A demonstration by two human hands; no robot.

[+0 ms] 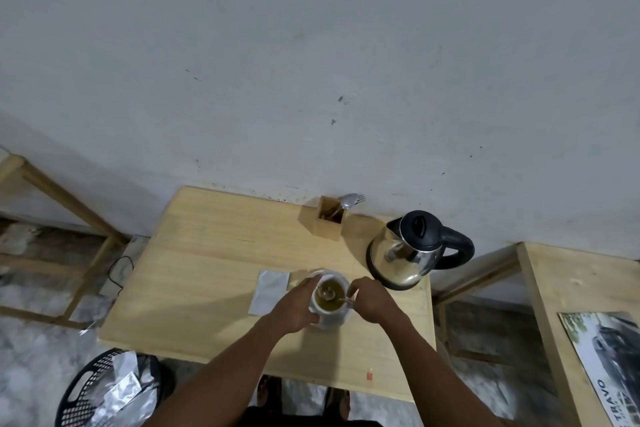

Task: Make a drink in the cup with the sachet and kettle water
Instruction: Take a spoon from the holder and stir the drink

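Observation:
A white cup (336, 279) stands on a white saucer (330, 322) in the middle of the wooden table (207, 270). It holds a yellow-brown drink. My left hand (294, 308) wraps the cup's left side. My right hand (370, 298) pinches the handle of a metal spoon (329, 293) whose bowl is in the drink. A silver sachet (270, 291) lies flat on the table just left of the cup. The steel kettle (408, 250) with black lid and handle stands to the right, behind the cup.
A wooden holder (329, 218) with a spoon and a fork stands at the table's back edge by the wall. A black perforated bin (104, 392) with silver wrappers sits on the floor at lower left. A second wooden table (554, 288) with a printed sheet is at right.

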